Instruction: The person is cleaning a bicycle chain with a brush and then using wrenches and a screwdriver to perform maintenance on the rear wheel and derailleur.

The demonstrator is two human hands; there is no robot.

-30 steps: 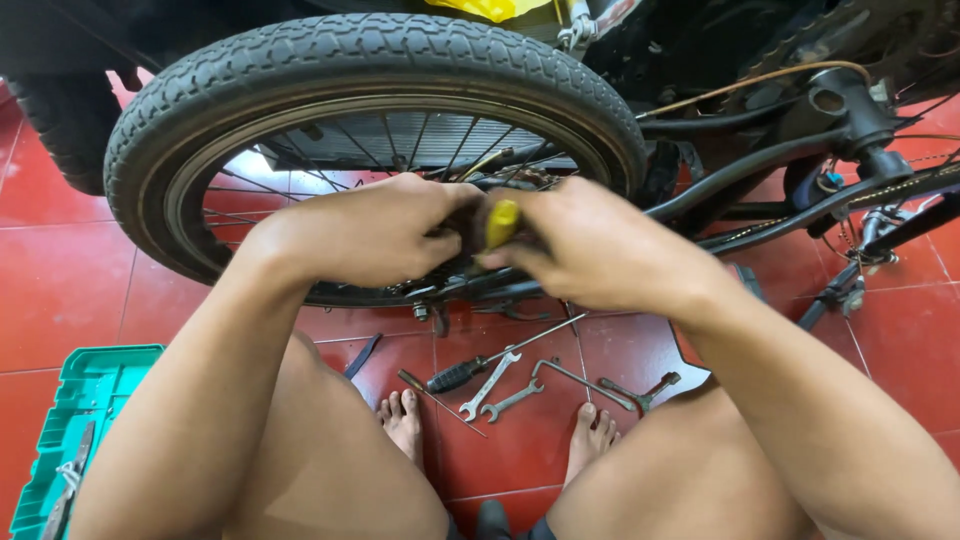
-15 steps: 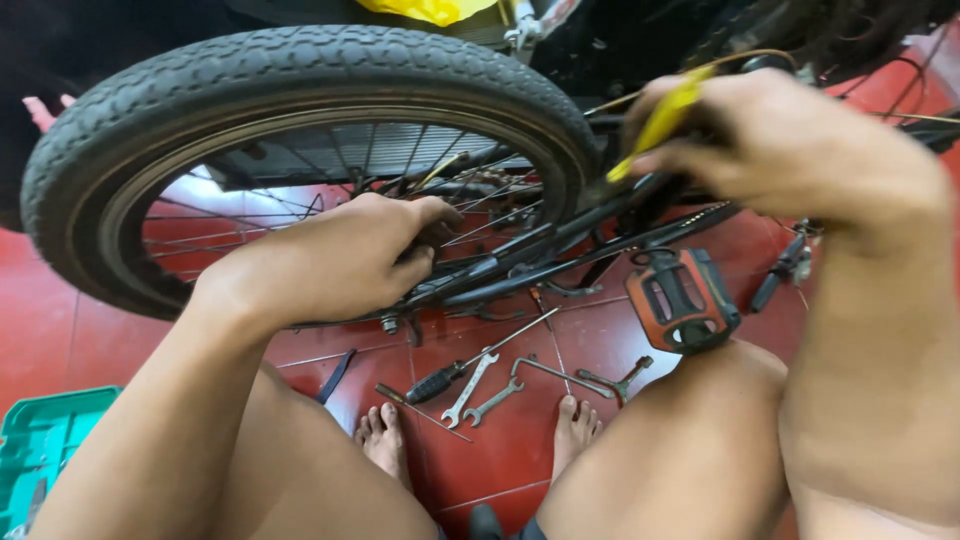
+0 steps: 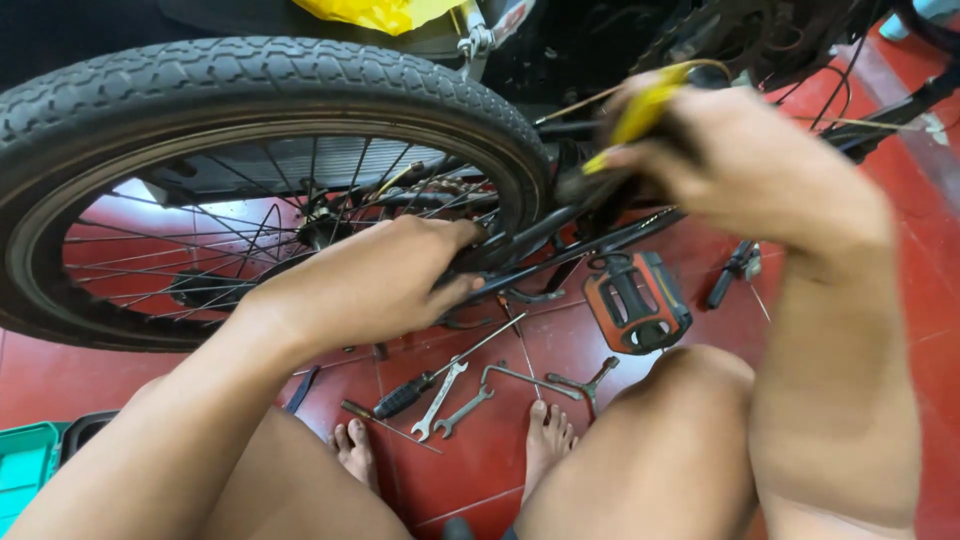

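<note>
Left hand clasped on black steel frame stay beside black-tyred spoked wheel: rigid, heavy, possibly greasy. Right hand fisted round yellow-handled tool: light, stiff; best held mid-handle.

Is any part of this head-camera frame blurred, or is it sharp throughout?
Head view: the right hand and its yellow-handled tool are smeared by motion blur; the left hand, black treaded bicycle tyre and steel spanners on the red tiles stay sharp.

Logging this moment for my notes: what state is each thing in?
Left hand: gripping the bike frame beside the wheel.
Right hand: raised, closed on a yellow-handled tool, blurred.
Wheel: upright, tyre on.
Pedal: on the floor.
Wrenches: loose on the floor.
</note>
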